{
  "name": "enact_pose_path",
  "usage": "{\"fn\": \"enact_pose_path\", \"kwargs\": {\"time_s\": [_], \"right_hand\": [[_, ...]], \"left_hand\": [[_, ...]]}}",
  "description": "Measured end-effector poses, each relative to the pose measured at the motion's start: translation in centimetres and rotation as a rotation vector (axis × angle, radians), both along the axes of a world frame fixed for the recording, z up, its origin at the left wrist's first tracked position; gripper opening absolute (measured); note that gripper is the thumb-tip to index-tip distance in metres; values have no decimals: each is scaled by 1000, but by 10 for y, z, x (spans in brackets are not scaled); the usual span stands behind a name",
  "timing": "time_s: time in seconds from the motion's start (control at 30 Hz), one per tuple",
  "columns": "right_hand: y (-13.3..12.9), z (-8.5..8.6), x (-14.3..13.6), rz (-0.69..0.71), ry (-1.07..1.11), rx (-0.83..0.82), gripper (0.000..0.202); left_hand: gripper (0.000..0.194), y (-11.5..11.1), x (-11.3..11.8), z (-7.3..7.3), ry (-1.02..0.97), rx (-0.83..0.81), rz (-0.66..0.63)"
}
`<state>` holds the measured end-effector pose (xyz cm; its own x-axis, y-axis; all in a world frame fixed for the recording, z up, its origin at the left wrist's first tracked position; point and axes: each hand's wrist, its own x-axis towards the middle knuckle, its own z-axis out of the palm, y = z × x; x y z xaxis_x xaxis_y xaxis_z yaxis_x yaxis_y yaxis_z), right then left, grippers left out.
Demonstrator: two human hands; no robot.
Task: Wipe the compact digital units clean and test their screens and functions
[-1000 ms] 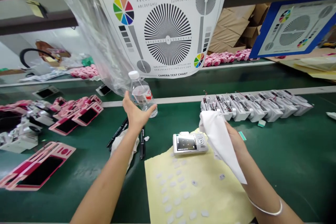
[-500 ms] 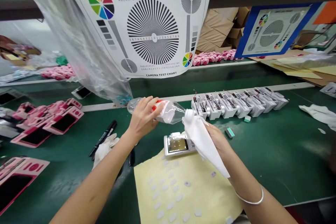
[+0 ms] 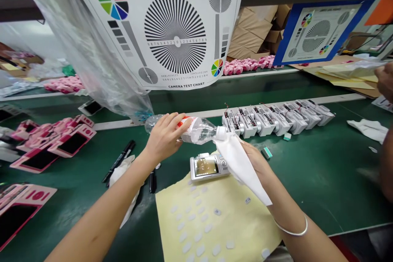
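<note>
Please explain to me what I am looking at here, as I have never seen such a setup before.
Certainly. There is no machine: one camera worn on a person's head looks forward and down, so the two bare hands reaching in are the wearer's own. The left hand grips a clear plastic bottle, tipped on its side. The right hand holds a white cloth against the bottle's neck end. On the green table lies a yellow sheet, with a silver camera at its far edge. Pink cameras lie to the left, and a row of pale housings stands to the right. A camera test chart hangs in front.
</note>
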<state>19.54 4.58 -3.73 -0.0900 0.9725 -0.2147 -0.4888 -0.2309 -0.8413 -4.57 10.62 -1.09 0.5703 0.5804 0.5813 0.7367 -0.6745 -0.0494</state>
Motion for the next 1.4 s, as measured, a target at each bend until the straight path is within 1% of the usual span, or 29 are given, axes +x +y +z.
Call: {"fn": "enact_pose_path", "kwargs": {"time_s": [0.07, 0.13, 0.27, 0.33, 0.4, 0.47, 0.5, 0.57, 0.6, 0.63, 0.67, 0.7, 0.77, 0.8, 0.83, 0.9, 0.93, 0.97, 1.03, 1.1, 1.13, 1.2, 1.27, 1.33, 1.4], "right_hand": [[0, 3, 1, 31, 44, -85, 12], [0, 7, 3, 60, 87, -171, 10], [0, 13, 5, 70, 140, -263, 8], [0, 16, 5, 57, 155, -275, 8], [1, 18, 6, 48, 163, -275, 10], [2, 18, 7, 47, 167, -268, 12], [2, 18, 7, 47, 167, -262, 13], [2, 15, 7, 44, 166, -246, 15], [3, 13, 7, 39, 164, -236, 15], [3, 10, 6, 29, 160, -219, 16], [3, 7, 6, 8, 148, -194, 17], [3, 4, 5, -26, 120, -156, 19], [4, -3, 2, -114, 30, -65, 24], [5, -6, 1, -153, -17, -26, 26], [6, -9, 0, -180, -50, -6, 27], [6, -14, -3, -201, -129, 28, 26], [6, -15, -4, -196, -204, 66, 24], [5, -16, -6, -178, -311, 127, 20], [2, -16, -11, -101, -556, 291, 15], [-1, -16, -17, 31, -740, 438, 17], [-3, -16, -19, 107, -798, 479, 18], [-5, -16, -20, 245, -878, 503, 15], [-6, -14, -20, 359, -909, 485, 15], [-7, -11, -19, 435, -910, 488, 22], [-7, -8, -20, 457, -937, 491, 24]], "left_hand": [[53, 1, 0, -5, -128, -96, 9], [56, 6, -2, -13, -245, -117, 65], [76, 31, -17, -31, -513, -110, 283], [77, 45, -29, -40, -622, -145, 368], [76, 53, -40, -44, -688, -192, 416], [81, 50, -48, -43, -725, -227, 440], [86, 44, -50, -41, -742, -232, 456], [97, 23, -48, -37, -776, -198, 499], [99, 9, -44, -36, -789, -168, 519], [98, -5, -38, -35, -785, -132, 510], [95, -20, -29, -36, -732, -162, 406], [93, -32, -20, -39, -652, -278, 293], [92, -52, 2, -47, -380, -586, 172], [93, -57, 12, -51, -260, -680, 135], [87, -61, 21, -55, -219, -720, 127], [67, -65, 34, -61, -191, -741, 126], [59, -67, 37, -62, -201, -740, 125], [52, -69, 39, -62, -206, -739, 114], [47, -75, 40, -60, -217, -706, 54], [45, -81, 39, -59, -226, -631, -32], [43, -85, 38, -58, -231, -593, -70], [42, -90, 37, -59, -238, -554, -121], [44, -94, 37, -60, -246, -555, -138], [47, -96, 37, -61, -244, -555, -150], [46, -97, 36, -61, -225, -527, -160]]}}
